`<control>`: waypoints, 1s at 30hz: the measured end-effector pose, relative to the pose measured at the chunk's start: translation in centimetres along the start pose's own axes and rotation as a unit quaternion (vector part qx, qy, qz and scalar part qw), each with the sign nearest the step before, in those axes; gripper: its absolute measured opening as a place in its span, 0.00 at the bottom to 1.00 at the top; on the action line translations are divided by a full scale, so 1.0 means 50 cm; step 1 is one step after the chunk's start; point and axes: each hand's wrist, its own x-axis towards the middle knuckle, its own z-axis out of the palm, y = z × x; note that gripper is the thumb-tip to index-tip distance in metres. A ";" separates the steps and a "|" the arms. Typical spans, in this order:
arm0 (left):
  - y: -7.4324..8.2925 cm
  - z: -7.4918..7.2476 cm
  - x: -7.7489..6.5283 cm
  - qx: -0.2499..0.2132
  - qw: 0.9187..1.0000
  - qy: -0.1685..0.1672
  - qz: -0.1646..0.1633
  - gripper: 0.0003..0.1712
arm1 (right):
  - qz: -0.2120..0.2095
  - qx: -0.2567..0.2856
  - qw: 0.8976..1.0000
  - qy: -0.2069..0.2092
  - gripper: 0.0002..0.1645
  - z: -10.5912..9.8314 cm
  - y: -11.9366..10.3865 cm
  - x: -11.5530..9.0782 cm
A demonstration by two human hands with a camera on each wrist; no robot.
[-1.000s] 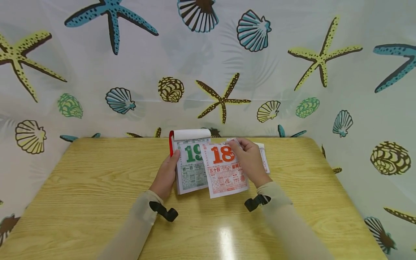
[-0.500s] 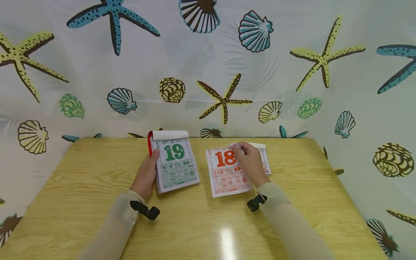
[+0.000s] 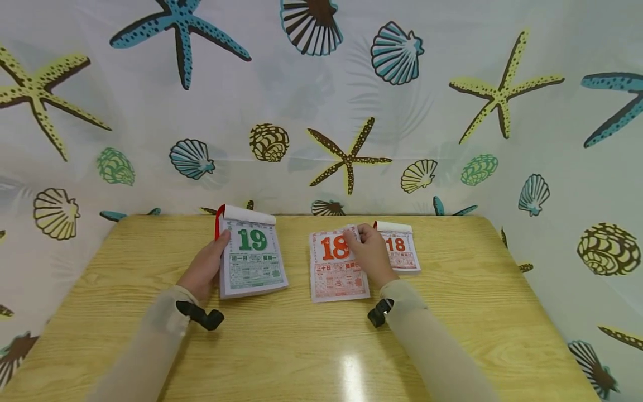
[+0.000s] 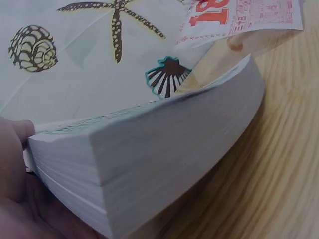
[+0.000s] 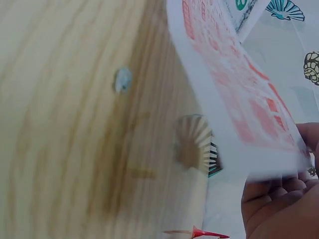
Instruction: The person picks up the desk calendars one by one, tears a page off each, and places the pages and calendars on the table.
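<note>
A thick tear-off calendar (image 3: 257,273), its top page showing a green 19, is gripped along its left side by my left hand (image 3: 203,269). The left wrist view shows the thumb on top, fingers underneath, and the thick paper block (image 4: 174,149) bowed. To the right, my right hand (image 3: 373,254) pinches a loose calendar sheet (image 3: 339,282) with a red 18 by its upper right corner. The sheet (image 5: 249,109) hangs curved above the table in the right wrist view. Behind the right hand lies a smaller tear-off calendar (image 3: 402,251), also showing a red 18, partly covered by that hand.
Both hands are over a light wood-grain table (image 3: 291,346). A white cloth (image 3: 301,95) printed with starfish and shells rises along its back and sides. In the right wrist view a small pale speck (image 5: 123,79) shows on the wood.
My left hand has carried the thick calendar leftward, away from the loose sheet it overlapped. My right hand has shifted slightly left with the sheet, uncovering more of the smaller calendar.
</note>
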 end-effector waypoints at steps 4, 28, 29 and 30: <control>-0.003 -0.020 0.006 0.010 1.000 -0.010 -0.016 0.52 | 0.020 -0.028 0.999 -0.030 0.19 0.006 0.003 0.003; -0.019 -0.002 0.002 0.223 0.972 0.067 0.035 0.58 | -0.108 -0.374 0.892 -0.230 0.35 -0.007 -0.052 -0.090; -0.019 0.002 0.002 0.229 0.970 0.071 0.042 0.61 | -0.107 -0.377 0.889 -0.237 0.34 -0.006 -0.051 -0.092; -0.019 0.005 0.001 0.246 0.965 0.073 0.049 0.66 | -0.111 -0.378 0.886 -0.243 0.33 -0.005 -0.049 -0.093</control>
